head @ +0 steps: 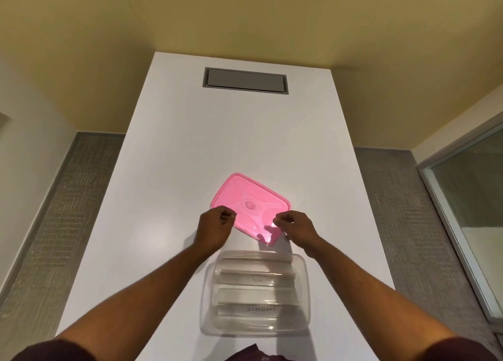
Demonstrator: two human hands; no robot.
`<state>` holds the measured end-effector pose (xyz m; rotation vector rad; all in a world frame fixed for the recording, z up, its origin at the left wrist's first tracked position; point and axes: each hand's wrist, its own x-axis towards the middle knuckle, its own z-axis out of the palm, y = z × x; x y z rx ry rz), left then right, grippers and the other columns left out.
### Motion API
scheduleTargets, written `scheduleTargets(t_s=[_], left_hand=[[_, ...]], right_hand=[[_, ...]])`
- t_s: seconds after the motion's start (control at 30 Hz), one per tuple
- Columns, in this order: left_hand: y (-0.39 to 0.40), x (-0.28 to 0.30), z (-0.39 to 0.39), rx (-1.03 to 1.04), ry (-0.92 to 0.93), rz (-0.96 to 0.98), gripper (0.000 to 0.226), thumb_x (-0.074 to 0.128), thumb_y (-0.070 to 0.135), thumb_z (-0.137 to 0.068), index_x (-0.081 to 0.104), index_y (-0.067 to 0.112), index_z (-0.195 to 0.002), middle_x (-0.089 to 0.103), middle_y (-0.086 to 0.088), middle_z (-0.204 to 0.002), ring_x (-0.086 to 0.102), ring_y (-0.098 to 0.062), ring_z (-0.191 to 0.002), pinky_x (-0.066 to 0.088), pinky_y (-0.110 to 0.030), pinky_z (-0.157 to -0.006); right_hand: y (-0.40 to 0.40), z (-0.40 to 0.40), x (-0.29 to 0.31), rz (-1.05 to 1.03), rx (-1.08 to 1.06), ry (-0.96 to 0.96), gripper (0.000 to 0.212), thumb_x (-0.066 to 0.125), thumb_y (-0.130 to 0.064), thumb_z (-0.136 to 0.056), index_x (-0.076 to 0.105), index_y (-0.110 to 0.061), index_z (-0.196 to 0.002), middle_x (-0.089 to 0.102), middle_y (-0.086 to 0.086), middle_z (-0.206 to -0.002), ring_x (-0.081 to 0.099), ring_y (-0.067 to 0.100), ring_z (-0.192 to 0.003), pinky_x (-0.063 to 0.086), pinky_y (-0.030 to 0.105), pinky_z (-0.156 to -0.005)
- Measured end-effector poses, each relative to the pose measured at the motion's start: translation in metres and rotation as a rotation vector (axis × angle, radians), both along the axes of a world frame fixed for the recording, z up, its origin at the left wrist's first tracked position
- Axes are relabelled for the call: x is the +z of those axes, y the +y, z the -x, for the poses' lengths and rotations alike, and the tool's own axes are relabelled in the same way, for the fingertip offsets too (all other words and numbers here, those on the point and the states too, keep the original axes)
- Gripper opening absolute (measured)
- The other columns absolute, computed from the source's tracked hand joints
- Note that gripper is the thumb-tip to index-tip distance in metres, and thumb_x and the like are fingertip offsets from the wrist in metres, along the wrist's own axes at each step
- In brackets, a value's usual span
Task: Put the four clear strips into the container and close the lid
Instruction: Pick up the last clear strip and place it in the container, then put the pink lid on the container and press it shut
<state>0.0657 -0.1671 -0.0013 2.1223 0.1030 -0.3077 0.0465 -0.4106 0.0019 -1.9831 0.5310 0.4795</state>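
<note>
A clear plastic container [306, 292] stands open on the white table, near me. Inside it lie clear strips [257, 280], one marked "DOG" and one marked "ELEPHANT" [261, 309]. Just beyond the container is the pink lid [250, 197], held tilted above the table. My left hand [215, 230] grips the lid's left edge with curled fingers. My right hand [295, 228] pinches its near right edge. The lid's near corner hangs just over the container's far rim.
The white table [168, 170] runs away from me, with a grey rectangular hatch [245, 81] set into its far end. Grey carpet lies on both sides. A glass partition [468, 205] stands at the right. Something purple [253, 354] shows at the table's near edge.
</note>
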Motion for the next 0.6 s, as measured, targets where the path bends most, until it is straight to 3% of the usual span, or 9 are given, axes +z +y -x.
scheduleTargets(t_s=[0.07, 0.13, 0.23, 0.37, 0.5, 0.6], left_hand=[[0.005, -0.006, -0.023, -0.007, 0.082, -0.100, 0.028, 0.066, 0.017, -0.091, 0.072, 0.007, -0.117, 0.074, -0.012, -0.115, 0.068, -0.024, -0.106, 0.047, -0.027, -0.095], [0.009, -0.013, -0.045, -0.051, 0.171, -0.173, 0.045, 0.067, 0.024, -0.092, 0.062, 0.003, -0.131, 0.066, -0.016, -0.130, 0.062, -0.030, -0.120, 0.044, -0.033, -0.105], [0.016, -0.020, -0.068, -0.085, 0.258, -0.242, 0.052, 0.067, 0.029, -0.092, 0.057, -0.001, -0.133, 0.060, -0.022, -0.135, 0.056, -0.038, -0.126, 0.045, -0.044, -0.107], [0.016, -0.030, -0.083, -0.094, 0.370, -0.185, 0.043, 0.069, 0.027, -0.089, 0.059, 0.003, -0.123, 0.064, -0.018, -0.125, 0.060, -0.038, -0.117, 0.050, -0.048, -0.101], [0.004, -0.036, -0.085, -0.050, 0.453, -0.126, 0.062, 0.070, 0.030, -0.087, 0.047, 0.007, -0.140, 0.056, -0.017, -0.137, 0.056, -0.036, -0.123, 0.049, -0.049, -0.105], [-0.004, -0.034, -0.083, 0.011, 0.460, -0.102, 0.074, 0.070, 0.034, -0.088, 0.037, 0.009, -0.149, 0.047, -0.019, -0.145, 0.050, -0.038, -0.131, 0.046, -0.049, -0.109]], right_hand=[[-0.006, -0.011, -0.011, -0.069, -0.090, 0.127, 0.022, 0.073, -0.028, -0.093, 0.064, -0.015, -0.108, 0.063, 0.008, -0.092, 0.056, 0.022, -0.074, 0.051, 0.037, -0.066], [-0.012, -0.020, -0.020, -0.118, -0.198, 0.192, 0.021, 0.071, -0.027, -0.094, 0.056, -0.012, -0.094, 0.051, 0.010, -0.079, 0.047, 0.020, -0.061, 0.041, 0.032, -0.057], [-0.015, -0.025, -0.031, -0.136, -0.282, 0.241, 0.026, 0.070, -0.025, -0.094, 0.051, -0.012, -0.083, 0.048, 0.009, -0.071, 0.045, 0.020, -0.059, 0.039, 0.031, -0.056], [-0.016, -0.025, -0.042, -0.158, -0.297, 0.284, 0.027, 0.070, -0.027, -0.094, 0.053, -0.013, -0.078, 0.050, 0.010, -0.072, 0.047, 0.022, -0.063, 0.041, 0.029, -0.055], [-0.019, -0.029, -0.045, -0.222, -0.339, 0.310, 0.021, 0.071, -0.027, -0.094, 0.060, -0.011, -0.087, 0.056, 0.010, -0.079, 0.055, 0.023, -0.073, 0.046, 0.030, -0.062], [-0.019, -0.033, -0.044, -0.221, -0.352, 0.317, 0.029, 0.072, -0.026, -0.094, 0.055, -0.013, -0.074, 0.051, 0.008, -0.065, 0.049, 0.021, -0.058, 0.043, 0.029, -0.058]])
